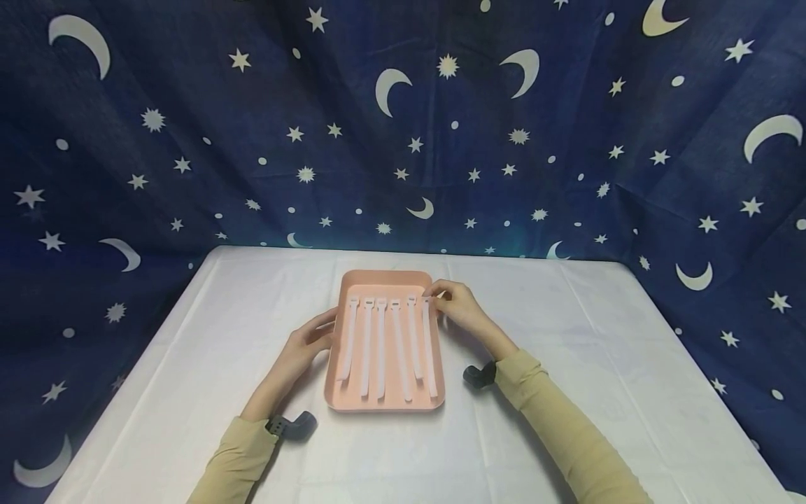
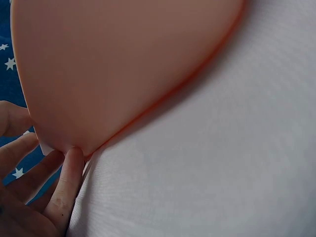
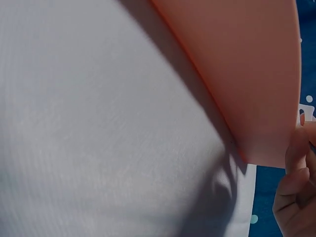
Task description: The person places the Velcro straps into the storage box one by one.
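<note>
A pink tray lies on the white-covered table, holding several white slotted-head cable straps laid lengthwise side by side. At the tray's left wall is my left hand, its fingers touching the outer side; the left wrist view shows the fingertips against the wall. My right hand is at the upper right rim, pinching the head of the rightmost strap. In the right wrist view the curled fingers are partly cut off beside the slotted strap head.
White cloth covers the table around the tray. A dark blue curtain with moons and stars hangs behind the table and at both sides. Each wrist carries a black camera mount.
</note>
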Available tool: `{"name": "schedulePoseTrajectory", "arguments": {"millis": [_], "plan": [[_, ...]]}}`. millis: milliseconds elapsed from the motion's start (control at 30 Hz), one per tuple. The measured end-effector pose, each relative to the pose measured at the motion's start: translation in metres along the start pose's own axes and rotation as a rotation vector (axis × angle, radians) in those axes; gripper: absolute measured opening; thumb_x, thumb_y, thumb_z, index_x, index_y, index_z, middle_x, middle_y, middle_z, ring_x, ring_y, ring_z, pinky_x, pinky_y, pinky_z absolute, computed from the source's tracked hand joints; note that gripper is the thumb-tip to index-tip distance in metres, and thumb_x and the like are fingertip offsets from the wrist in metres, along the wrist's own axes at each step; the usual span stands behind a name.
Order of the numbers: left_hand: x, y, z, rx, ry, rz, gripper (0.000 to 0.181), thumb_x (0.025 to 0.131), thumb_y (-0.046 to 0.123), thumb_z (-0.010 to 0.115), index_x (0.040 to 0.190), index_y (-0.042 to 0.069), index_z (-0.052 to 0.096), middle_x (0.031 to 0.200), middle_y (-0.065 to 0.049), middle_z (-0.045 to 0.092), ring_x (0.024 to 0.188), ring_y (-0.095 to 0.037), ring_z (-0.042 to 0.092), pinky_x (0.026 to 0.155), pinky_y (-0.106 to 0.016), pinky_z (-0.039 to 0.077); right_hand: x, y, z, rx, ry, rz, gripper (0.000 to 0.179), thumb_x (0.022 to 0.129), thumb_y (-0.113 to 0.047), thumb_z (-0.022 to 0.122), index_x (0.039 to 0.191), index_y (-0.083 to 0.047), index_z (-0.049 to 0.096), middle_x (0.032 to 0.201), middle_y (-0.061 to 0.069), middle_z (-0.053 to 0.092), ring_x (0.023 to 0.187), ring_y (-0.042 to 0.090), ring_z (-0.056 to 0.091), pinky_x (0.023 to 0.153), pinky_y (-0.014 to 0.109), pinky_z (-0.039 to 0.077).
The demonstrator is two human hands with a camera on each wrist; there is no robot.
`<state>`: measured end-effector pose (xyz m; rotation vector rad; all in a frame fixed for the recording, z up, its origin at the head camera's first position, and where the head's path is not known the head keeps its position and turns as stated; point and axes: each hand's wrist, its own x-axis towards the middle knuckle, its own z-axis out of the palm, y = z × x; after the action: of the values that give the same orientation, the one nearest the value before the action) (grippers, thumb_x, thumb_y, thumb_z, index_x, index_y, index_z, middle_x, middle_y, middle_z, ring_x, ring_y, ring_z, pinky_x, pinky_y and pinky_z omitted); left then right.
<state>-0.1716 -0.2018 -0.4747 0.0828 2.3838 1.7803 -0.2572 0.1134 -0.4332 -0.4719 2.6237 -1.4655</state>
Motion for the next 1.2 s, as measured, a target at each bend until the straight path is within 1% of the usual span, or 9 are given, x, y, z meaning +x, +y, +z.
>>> {"name": "schedulePoseTrajectory", "arguments": {"millis": [100,233,400,567,667,800,1000,1200], "plan": [[0.001,-0.001,0.000,-0.001,0.004,-0.004,0.058,0.093,0.035,0.062,0.146,0.025,0.041,0.154,-0.004,0.038,0.142,-0.033,0.037,0.117,-0.058,0.026,0.000,-0.001,0.000,-0.025,-0.002,0.006,0.019,0.088,0.001,0.054,0.102,0.000,0.068,0.087,0.019,0.066,0.071,0.037,0.063,0.056,0.021,0.046],[0.000,0.000,0.000,-0.002,0.004,-0.007,0.058,0.093,0.036,0.062,0.146,0.025,0.041,0.154,-0.004,0.039,0.142,-0.033,0.037,0.117,-0.059,0.025,0.000,0.000,-0.001,-0.052,-0.001,-0.008,0.018,0.088,0.000,0.055,0.101,-0.001,0.067,0.085,0.016,0.066,0.069,0.034,0.061,0.052,0.021,0.044],[-0.002,0.002,0.001,-0.002,-0.003,-0.008,0.058,0.093,0.037,0.062,0.146,0.026,0.040,0.155,-0.004,0.037,0.143,-0.033,0.036,0.117,-0.060,0.024,0.000,0.001,-0.001,-0.059,0.010,-0.015,0.017,0.087,0.000,0.055,0.099,-0.003,0.067,0.084,0.016,0.066,0.066,0.030,0.060,0.049,0.020,0.042],[-0.002,0.002,0.001,0.002,0.002,-0.003,0.058,0.093,0.037,0.061,0.147,0.025,0.039,0.155,-0.005,0.037,0.143,-0.034,0.035,0.117,-0.060,0.024,-0.001,-0.001,-0.004,-0.057,0.020,-0.021,0.019,0.086,0.000,0.055,0.101,-0.004,0.067,0.090,0.015,0.067,0.066,0.025,0.060,0.049,0.020,0.043],[-0.001,0.001,0.000,0.007,0.005,-0.001,0.058,0.094,0.036,0.061,0.146,0.025,0.040,0.155,-0.005,0.037,0.142,-0.033,0.036,0.117,-0.060,0.025,-0.002,-0.003,-0.006,-0.055,0.022,-0.023,0.019,0.087,-0.001,0.057,0.104,-0.004,0.066,0.096,0.015,0.068,0.069,0.023,0.061,0.050,0.022,0.047],[-0.001,0.001,0.001,0.009,0.011,0.006,0.058,0.094,0.036,0.061,0.146,0.025,0.040,0.154,-0.005,0.038,0.142,-0.034,0.037,0.116,-0.061,0.026,-0.004,-0.004,-0.010,-0.056,0.029,-0.041,0.020,0.088,-0.002,0.058,0.107,-0.003,0.066,0.102,0.016,0.068,0.074,0.025,0.064,0.056,0.023,0.051],[-0.001,0.001,0.001,0.014,0.011,0.006,0.058,0.093,0.037,0.061,0.146,0.026,0.040,0.155,-0.003,0.038,0.142,-0.032,0.037,0.117,-0.059,0.026,-0.006,-0.004,-0.015,-0.073,0.024,-0.075,0.017,0.091,-0.005,0.059,0.107,-0.004,0.066,0.102,0.015,0.068,0.075,0.023,0.066,0.063,0.022,0.051],[-0.001,0.001,0.001,0.011,0.005,0.001,0.058,0.093,0.037,0.061,0.146,0.026,0.040,0.155,-0.004,0.038,0.143,-0.033,0.036,0.117,-0.060,0.025,-0.011,-0.010,-0.020,-0.093,0.021,-0.074,0.017,0.093,-0.010,0.059,0.108,-0.007,0.066,0.102,0.011,0.069,0.076,0.020,0.066,0.067,0.025,0.054]]}}
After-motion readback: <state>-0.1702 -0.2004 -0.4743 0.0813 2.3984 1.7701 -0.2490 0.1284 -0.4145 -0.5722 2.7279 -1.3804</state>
